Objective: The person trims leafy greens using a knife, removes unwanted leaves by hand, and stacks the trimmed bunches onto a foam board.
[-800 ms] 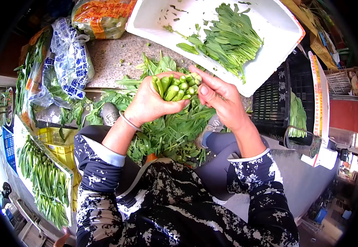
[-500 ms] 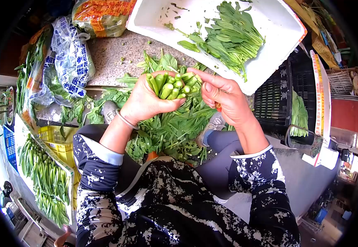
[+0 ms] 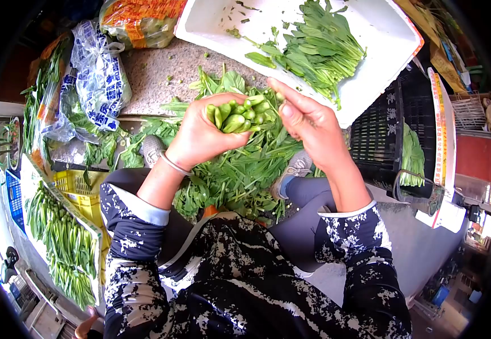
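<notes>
Left hand (image 3: 207, 133): fingers clamped on bunch (image 3: 237, 117) | right hand (image 3: 312, 125): fingers, can't tell | stalks (image 3: 59, 240) laid out; heap (image 3: 239, 178) loose

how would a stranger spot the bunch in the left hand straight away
Find the white box at the top, then look below and left for the left hand, a bangle on its wrist. The bunch of green stems is closed in that hand. Unlike the loose greens beneath, it is held up, stem ends facing the camera.
</notes>
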Demonstrator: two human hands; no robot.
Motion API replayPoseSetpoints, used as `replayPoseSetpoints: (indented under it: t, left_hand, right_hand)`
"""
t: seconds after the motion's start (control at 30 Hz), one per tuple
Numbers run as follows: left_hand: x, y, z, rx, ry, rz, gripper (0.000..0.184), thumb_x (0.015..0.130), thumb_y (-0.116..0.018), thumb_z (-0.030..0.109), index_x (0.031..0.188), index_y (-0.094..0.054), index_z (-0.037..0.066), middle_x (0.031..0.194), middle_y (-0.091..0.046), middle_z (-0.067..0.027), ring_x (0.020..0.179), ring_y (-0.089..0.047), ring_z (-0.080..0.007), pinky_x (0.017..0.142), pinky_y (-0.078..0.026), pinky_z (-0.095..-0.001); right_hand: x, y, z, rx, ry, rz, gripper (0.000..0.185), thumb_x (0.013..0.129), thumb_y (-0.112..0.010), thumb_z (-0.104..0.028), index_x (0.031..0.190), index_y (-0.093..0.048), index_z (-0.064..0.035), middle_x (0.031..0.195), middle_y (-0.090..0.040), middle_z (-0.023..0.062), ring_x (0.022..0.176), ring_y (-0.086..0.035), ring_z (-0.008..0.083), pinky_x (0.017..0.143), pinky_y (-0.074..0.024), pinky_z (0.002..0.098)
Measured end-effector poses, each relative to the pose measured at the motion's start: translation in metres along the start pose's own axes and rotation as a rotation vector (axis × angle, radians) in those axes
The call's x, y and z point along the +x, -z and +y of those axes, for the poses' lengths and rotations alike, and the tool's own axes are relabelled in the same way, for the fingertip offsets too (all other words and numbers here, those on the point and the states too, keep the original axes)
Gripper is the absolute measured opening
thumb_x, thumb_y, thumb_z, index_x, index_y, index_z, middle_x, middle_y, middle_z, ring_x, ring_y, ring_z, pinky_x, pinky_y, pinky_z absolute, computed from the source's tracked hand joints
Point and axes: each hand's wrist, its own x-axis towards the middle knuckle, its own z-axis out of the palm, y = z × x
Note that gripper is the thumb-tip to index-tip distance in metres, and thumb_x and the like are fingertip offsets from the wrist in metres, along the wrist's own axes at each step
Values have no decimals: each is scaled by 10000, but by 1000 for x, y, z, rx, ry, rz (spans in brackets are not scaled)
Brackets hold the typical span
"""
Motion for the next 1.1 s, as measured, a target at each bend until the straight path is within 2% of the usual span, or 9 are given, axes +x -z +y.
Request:
replayPoseSetpoints:
  t: [0.07, 0.17, 0.47, 0.67, 0.77, 0.87, 0.97, 1.03, 1.1]
  left_hand:
    - [0, 0, -1, 66, -47, 0, 328, 579, -706, 21, 878, -574, 2, 935, -611, -88, 849, -572, -135, 772, -461, -260]
    - [1, 0, -1, 157, -105, -13, 313, 571, -685, 2, 868, -584, -4, 941, -612, -113, 857, -591, -177, 777, -464, -275]
    - [0, -5, -3, 202, -122, -36, 311, 572, -680, 8, 867, -583, -1, 902, -620, -98, 808, -602, -181, 751, -470, -272]
    - [-1, -7, -1, 153, -14, -62, 301, 595, -684, 8, 878, -585, -13, 857, -617, -61, 761, -565, -96, 716, -465, -235]
    - [-2, -5, -9, 95, 123, -52, 376, 615, -707, 55, 958, -564, -4, 827, -608, -29, 746, -532, -58, 708, -466, -225]
    - [0, -7, -3, 44, 164, -91, 290, 639, -697, 57, 884, -551, 1, 783, -600, -10, 707, -522, -38, 657, -460, -206]
    - [2, -8, -1, 1, 204, -128, 281, 646, -687, 47, 863, -511, 24, 768, -569, 7, 702, -511, -34, 618, -451, -204]
    - [3, -12, -9, -104, 196, -76, 437, 638, -693, 27, 1009, -464, 21, 838, -559, -15, 775, -529, -63, 682, -454, -206]
    - [3, -16, -17, -144, 191, -70, 488, 637, -682, 24, 1044, -411, 34, 864, -540, -29, 808, -523, -67, 700, -453, -209]
  right_hand:
    - [-5, -5, -4, -61, 138, -151, 372, 861, -552, -218, 1206, -503, -89, 1089, -591, 54, 892, -514, 65, 794, -422, 228]
    - [-3, -6, -3, -96, 82, -260, 394, 855, -557, -207, 1223, -482, -87, 1132, -572, 71, 908, -524, 74, 801, -424, 230]
    - [-1, -1, 5, -114, 58, -226, 346, 848, -564, -194, 1167, -529, -64, 1012, -625, 78, 889, -539, 81, 793, -432, 231]
    - [0, -2, 8, -32, -50, -78, 311, 855, -557, -212, 1121, -566, -49, 945, -638, 66, 865, -555, 96, 783, -436, 232]
    - [7, 4, 7, 0, -7, 68, 371, 844, -574, -283, 1093, -575, -9, 955, -630, 96, 802, -553, 82, 721, -445, 215]
    - [8, 5, 9, 50, -149, 114, 571, 761, -657, -381, 1129, -520, 33, 923, -612, 109, 631, -507, 72, 583, -427, 214]
    - [5, -4, 8, 118, -195, -6, 640, 720, -696, -386, 1146, -498, 49, 872, -611, 80, 640, -515, 79, 592, -430, 216]
    - [5, -9, 12, 95, -187, -24, 648, 680, -735, -368, 1137, -512, 34, 898, -608, 78, 676, -525, 78, 620, -438, 217]
    - [7, -15, 23, 50, -5, -19, 615, 672, -750, -331, 1123, -524, 21, 948, -600, 90, 739, -546, 83, 661, -448, 219]
